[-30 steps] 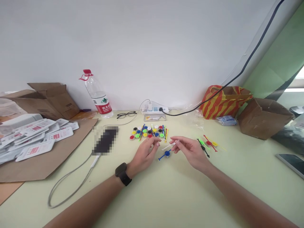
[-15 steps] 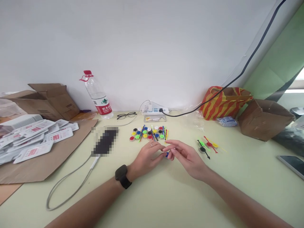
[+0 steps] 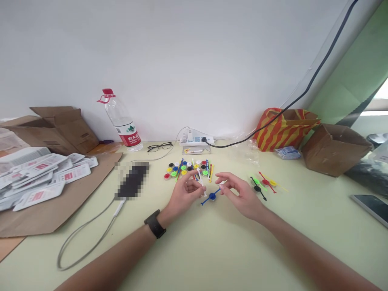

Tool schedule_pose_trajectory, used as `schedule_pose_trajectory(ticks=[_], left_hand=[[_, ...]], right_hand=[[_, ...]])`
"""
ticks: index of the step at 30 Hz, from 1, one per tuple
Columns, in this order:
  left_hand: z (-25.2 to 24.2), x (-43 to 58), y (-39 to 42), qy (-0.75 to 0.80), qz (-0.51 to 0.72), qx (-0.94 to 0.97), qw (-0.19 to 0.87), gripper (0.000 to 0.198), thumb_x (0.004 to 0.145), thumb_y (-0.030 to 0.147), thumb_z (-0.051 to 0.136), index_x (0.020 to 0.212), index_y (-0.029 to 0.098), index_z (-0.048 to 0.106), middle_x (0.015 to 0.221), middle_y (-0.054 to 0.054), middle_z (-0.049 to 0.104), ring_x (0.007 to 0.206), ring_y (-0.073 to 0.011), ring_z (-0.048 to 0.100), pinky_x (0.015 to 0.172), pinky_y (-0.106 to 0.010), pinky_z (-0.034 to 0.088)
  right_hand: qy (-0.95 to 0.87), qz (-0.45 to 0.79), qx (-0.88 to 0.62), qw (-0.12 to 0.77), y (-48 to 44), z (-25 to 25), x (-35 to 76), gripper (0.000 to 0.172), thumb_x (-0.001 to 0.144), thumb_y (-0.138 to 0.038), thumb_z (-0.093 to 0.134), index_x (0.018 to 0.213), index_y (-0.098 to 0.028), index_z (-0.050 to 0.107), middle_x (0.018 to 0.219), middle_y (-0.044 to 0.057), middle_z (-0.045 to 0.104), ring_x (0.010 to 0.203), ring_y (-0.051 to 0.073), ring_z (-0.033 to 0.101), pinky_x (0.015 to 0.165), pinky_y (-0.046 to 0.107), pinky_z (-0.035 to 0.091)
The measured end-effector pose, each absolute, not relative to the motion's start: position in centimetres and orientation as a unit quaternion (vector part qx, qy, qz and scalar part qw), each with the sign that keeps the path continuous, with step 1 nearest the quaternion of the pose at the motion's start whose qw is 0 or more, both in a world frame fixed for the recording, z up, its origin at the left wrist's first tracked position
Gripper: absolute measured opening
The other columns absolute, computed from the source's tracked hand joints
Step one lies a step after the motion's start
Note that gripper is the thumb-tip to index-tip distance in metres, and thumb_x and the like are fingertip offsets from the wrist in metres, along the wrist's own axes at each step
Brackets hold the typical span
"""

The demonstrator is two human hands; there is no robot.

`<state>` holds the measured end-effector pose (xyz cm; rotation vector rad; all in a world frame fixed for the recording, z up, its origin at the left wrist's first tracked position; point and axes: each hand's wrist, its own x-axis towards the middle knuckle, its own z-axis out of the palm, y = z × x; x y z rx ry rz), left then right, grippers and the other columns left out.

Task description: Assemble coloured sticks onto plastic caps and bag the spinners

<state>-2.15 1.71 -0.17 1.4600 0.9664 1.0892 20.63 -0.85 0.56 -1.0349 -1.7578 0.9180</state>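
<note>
A slim white plastic arrow point(image 3: 201, 183) is pinched between the thumb and fingers of my left hand point(image 3: 186, 193). My right hand point(image 3: 242, 195) is closed at the fingertips, where a small whitish bit shows; the fingers mostly hide it. Between my hands, a blue arrow spinner point(image 3: 212, 197) stands on the table, its arrow mounted across a round base. One tip of that arrow reaches my right thumb, and I cannot tell whether they touch. Behind my hands are several coloured round bases point(image 3: 173, 174) and loose plastic arrows point(image 3: 210, 171).
Right of my right hand lie arrow spinners, among them a black one point(image 3: 257, 188) and a red one point(image 3: 265, 182). A power strip point(image 3: 197, 140), glasses point(image 3: 160, 147) and a water bottle point(image 3: 127, 128) stand along the wall. A cable point(image 3: 68, 242) loops at left; a phone point(image 3: 371, 206) lies right.
My hands have moved apart, uncovering the blue arrow spinner between them. The white arrow now shows clearly in my left hand.
</note>
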Motion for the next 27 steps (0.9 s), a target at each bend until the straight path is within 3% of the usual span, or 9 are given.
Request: schedule_pose_trajectory(ticks=[5,13,27], left_hand=[[-0.14,-2.23,1.7,0.414,0.439,0.579,0.548,0.035,0.083,0.041,0.08,0.094,0.02,0.055,0.074,-0.003,0.075,0.075,-0.0249,0.078,0.071,-0.038,0.064],[-0.68,-2.29,1.97,0.426,0.379,0.596,0.566,0.037,0.083,0.045,0.081,0.093,0.019,0.056,0.073,-0.005,0.076,0.068,-0.0196,0.074,0.06,-0.027,0.056],[-0.31,-2.39,2.03,0.45,0.382,0.586,0.555,0.039,0.076,0.04,0.086,0.082,0.018,0.055,0.074,-0.003,0.072,0.065,-0.0157,0.07,0.056,-0.023,0.052]], right_hand=[[-0.732,0.338,-0.416,0.42,-1.23,0.67,20.41,0.032,0.1,-0.031,0.053,0.131,-0.026,0.061,0.11,0.006,0.07,0.084,0.017,0.068,0.081,0.034,0.057],[-0.754,0.297,-0.42,0.41,-0.95,0.51,20.72,0.031,0.101,-0.03,0.052,0.131,-0.026,0.06,0.104,0.006,0.07,0.088,0.02,0.067,0.081,0.035,0.056],[-0.804,0.251,-0.408,0.352,-0.94,-0.13,20.79,0.026,0.1,-0.02,0.05,0.119,-0.026,0.066,0.097,0.005,0.068,0.08,0.018,0.065,0.071,0.031,0.054]])
